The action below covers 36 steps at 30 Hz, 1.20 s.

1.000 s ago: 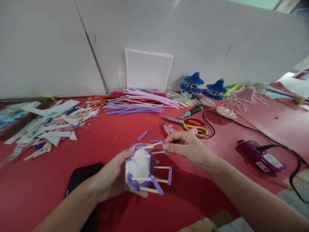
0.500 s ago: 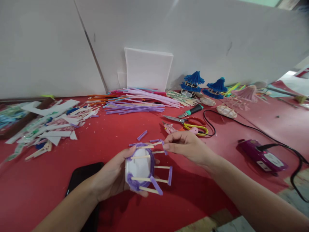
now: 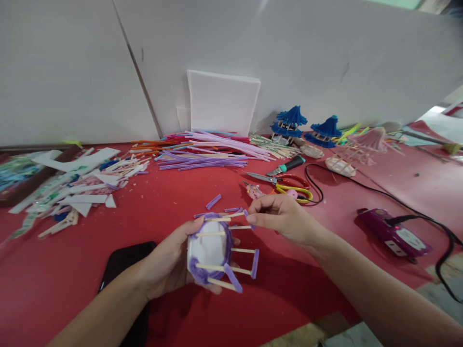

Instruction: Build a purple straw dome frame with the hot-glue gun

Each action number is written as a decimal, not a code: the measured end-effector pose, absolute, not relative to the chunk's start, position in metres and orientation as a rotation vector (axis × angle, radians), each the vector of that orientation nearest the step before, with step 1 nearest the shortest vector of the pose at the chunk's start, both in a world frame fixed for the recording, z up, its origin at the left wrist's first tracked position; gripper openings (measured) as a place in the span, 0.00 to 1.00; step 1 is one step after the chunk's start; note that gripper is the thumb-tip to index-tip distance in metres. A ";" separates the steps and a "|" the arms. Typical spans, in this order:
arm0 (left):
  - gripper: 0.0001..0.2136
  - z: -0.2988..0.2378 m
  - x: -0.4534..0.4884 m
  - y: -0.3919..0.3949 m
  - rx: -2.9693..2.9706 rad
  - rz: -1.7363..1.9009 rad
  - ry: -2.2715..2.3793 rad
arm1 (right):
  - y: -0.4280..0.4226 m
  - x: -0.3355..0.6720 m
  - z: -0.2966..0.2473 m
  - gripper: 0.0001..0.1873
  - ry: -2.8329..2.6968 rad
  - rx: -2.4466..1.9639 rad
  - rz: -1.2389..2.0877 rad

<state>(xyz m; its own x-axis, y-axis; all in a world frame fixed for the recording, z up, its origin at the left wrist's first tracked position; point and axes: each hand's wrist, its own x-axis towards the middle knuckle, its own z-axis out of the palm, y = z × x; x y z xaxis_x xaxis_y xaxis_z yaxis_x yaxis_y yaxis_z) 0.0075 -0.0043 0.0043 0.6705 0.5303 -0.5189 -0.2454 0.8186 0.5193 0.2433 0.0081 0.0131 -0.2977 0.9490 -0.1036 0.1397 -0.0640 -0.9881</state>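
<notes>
L hand grips white-and-purple round frame w/ pale wooden sticks over near-ctr red bench, R hand pinching purple fuzzy strip at far sticks; some tips bridged, approx. 2 seem bare.

I see the left forearm bare, slim and smooth, narrowing at the wrist into a left hand that is bare as well. The right forearm, also bare as far as I can see, is broader toward the edge of my view and tapers to a bare right hand with slender fingers.
</notes>
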 end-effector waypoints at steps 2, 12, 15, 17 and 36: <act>0.21 0.004 0.007 -0.005 0.431 0.454 0.708 | 0.008 0.243 0.013 0.10 -1.494 -1.211 1.443; 0.22 0.006 0.009 -0.004 0.440 0.443 0.698 | 0.007 0.244 0.013 0.08 -1.494 -1.188 1.453; 0.22 0.006 0.009 -0.005 0.422 0.439 0.686 | 0.006 0.243 0.013 0.09 -1.492 -1.189 1.430; 0.22 0.006 0.008 -0.005 0.408 0.439 0.676 | 0.006 0.243 0.013 0.09 -1.497 -1.192 1.418; 0.28 0.006 0.006 0.001 0.389 0.504 0.575 | 0.013 0.255 0.011 0.13 -1.533 -1.234 1.155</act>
